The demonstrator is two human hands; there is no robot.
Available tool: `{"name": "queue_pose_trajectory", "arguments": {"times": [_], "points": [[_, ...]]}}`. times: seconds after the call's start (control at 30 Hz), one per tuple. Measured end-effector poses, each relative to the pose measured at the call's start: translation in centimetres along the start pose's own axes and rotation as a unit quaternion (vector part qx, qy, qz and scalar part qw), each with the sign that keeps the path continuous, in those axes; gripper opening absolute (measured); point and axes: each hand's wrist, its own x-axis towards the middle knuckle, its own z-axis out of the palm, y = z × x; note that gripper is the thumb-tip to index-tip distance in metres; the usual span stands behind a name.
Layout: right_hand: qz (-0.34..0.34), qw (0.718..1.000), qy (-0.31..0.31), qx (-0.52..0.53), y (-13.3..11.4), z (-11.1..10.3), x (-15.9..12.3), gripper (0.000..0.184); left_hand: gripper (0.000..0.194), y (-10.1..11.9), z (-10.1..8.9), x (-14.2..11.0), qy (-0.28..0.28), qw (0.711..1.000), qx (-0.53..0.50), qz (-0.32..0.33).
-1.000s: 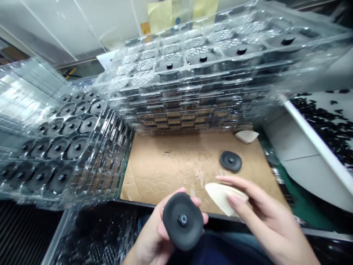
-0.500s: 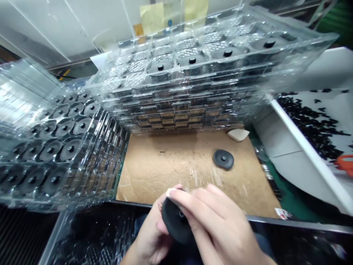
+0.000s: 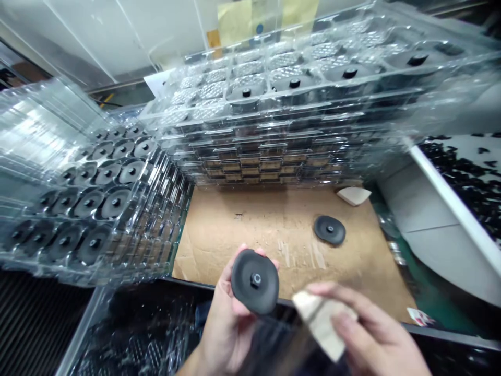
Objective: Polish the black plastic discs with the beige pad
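My left hand (image 3: 230, 318) grips a dark grey rounded disc (image 3: 245, 290) with a small raised stud at its centre, its studded face turned up toward me. Just right of it, my right hand (image 3: 364, 324) pinches a cream-coloured, wedge-like pad (image 3: 323, 321), slightly blurred and apart from the disc. Beyond my hands, a second dark disc (image 3: 329, 230) of the same shape lies stud-up on the cardboard sheet (image 3: 219, 230). Another cream pad (image 3: 354, 196) rests at the cardboard's far right corner.
Clear plastic trays (image 3: 250, 141) are stacked across the back, some top pockets holding discs. A second tray stack (image 3: 148, 209), its top filled with discs, stands at left. On the right, a white bin (image 3: 450, 188) contains many small black parts.
My right hand has come off the disc and moved right, now showing the cream pad in its fingers. My left hand keeps the disc, now turned face up. The view has shifted slightly.
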Motion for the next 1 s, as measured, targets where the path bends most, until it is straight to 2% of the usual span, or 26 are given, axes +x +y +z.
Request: {"name": "queue_pose_trajectory", "arguments": {"times": [0.03,0.1,0.2,0.3,0.37,0.43,0.5,0.53,0.6,0.67,0.73,0.8,0.87,0.93,1.0], "points": [[0.019,0.999,0.033,0.001,0.3,-0.6,0.2,0.023,0.054,0.0,-0.2,0.1,0.001,1.0,-0.002,0.001],[0.003,0.996,0.08,-0.033,0.0,-1.2,0.5,0.024,0.056,-0.1,-0.4,0.2,0.013,1.0,0.003,-0.002],[-0.097,0.983,0.104,-0.116,-1.9,-0.3,1.1,0.019,0.056,-0.5,-0.6,0.2,0.044,0.999,0.024,0.002],[-0.247,0.947,0.055,-0.198,-3.7,2.0,1.5,0.024,0.056,-0.9,-0.8,-0.1,0.037,0.998,0.046,-0.003],[-0.322,0.916,-0.002,-0.239,-4.1,3.3,1.7,0.029,0.053,-0.8,-1.0,-0.3,0.027,0.998,0.052,-0.025],[-0.317,0.911,-0.076,-0.254,-4.2,4.0,2.0,0.028,0.052,-0.5,-1.0,-0.5,0.038,0.997,0.053,-0.033],[-0.277,0.916,-0.129,-0.261,-4.2,4.3,2.4,0.025,0.049,-0.3,-0.6,-0.7,0.058,0.996,0.054,-0.029],[-0.277,0.915,-0.122,-0.268,-4.3,4.5,2.6,0.024,0.043,-0.3,-0.2,-0.9,0.056,0.996,0.057,-0.028],[-0.321,0.904,-0.049,-0.278,-4.4,4.8,2.7,0.025,0.028,-0.3,0.5,-1.0,0.037,0.997,0.058,-0.047],[-0.368,0.889,-0.003,-0.271,-4.6,4.6,2.4,0.025,0.032,-0.2,0.9,-1.2,0.01,0.997,0.043,-0.064],[-0.363,0.89,-0.042,-0.271,-4.7,3.9,1.9,0.023,0.048,0.1,0.7,-1.3,-0.005,0.998,0.028,-0.062],[-0.317,0.896,-0.096,-0.296,-4.8,2.6,1.4,0.022,0.057,0.4,0.0,-1.3,-0.02,0.998,0.025,-0.055],[-0.284,0.892,-0.089,-0.34,-5.0,1.7,1.2,0.024,0.057,0.5,-0.7,-1.3,-0.039,0.997,0.025,-0.069],[-0.295,0.873,-0.062,-0.383,-5.4,1.6,1.6,0.026,0.052,0.5,-1.4,-1.3,-0.043,0.994,0.036,-0.09],[-0.369,0.848,-0.052,-0.376,-5.8,2.0,2.4,0.028,0.04,0.5,-1.6,-1.3,-0.033,0.992,0.065,-0.099]]}}
